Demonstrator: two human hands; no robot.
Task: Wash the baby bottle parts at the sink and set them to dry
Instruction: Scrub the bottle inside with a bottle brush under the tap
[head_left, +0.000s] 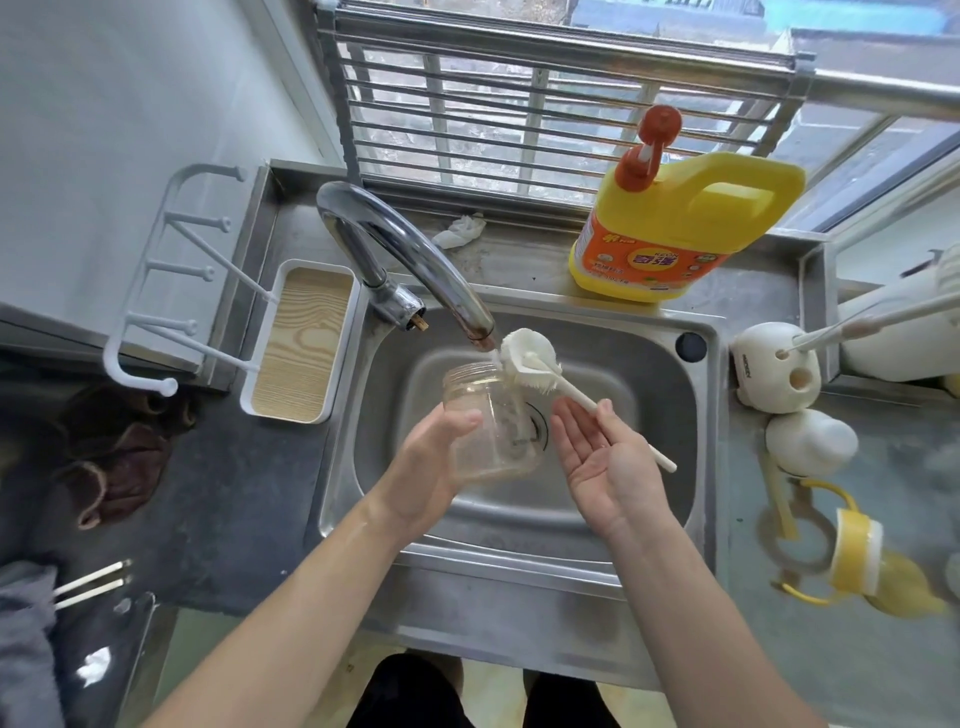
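Over the steel sink (649, 374), my left hand (431, 457) grips a clear baby bottle body (488, 415), its open mouth tilted up toward the faucet (415, 265). Water runs from the spout onto a white bottle brush (527, 358) just above the bottle's mouth. My right hand (602, 457) lies palm up and pinches the brush's thin handle between thumb and fingers. On the right counter lie a yellow handled bottle collar (852, 556), a white dome-shaped part (810, 441) and a pale ring (795, 540).
A yellow detergent jug (680, 223) with an orange pump stands behind the sink. A white drying rack with a wood-look tray (298, 338) sits at left. A white brush holder (774, 374) stands right of the sink. Dark cloths (119, 467) lie on the left counter.
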